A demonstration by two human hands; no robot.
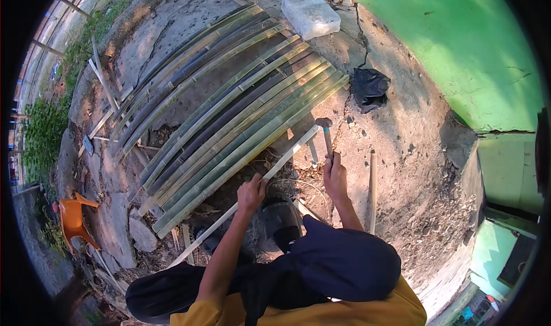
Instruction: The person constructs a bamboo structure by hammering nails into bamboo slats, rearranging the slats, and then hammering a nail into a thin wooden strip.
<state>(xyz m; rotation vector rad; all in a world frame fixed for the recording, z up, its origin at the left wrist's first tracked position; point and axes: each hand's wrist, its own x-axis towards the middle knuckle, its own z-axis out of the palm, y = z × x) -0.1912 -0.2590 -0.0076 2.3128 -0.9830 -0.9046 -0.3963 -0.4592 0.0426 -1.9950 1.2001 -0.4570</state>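
My left hand is closed round a long pale bamboo strip, which slants from the lower left up toward the hammer. In my right hand is a hammer, gripped by its handle with the head up, close beside the strip's upper end. Just beyond my left hand lies a row of split bamboo slats, green, tan and dark, side by side with gaps between some of them. A thin hoop-like strand curves over the ground between my hands.
A whitish stone block sits at the slats' far end, with a black plastic bag nearby. Another bamboo strip lies right of my right hand. An orange plastic chair is at the left. A green wall borders the right.
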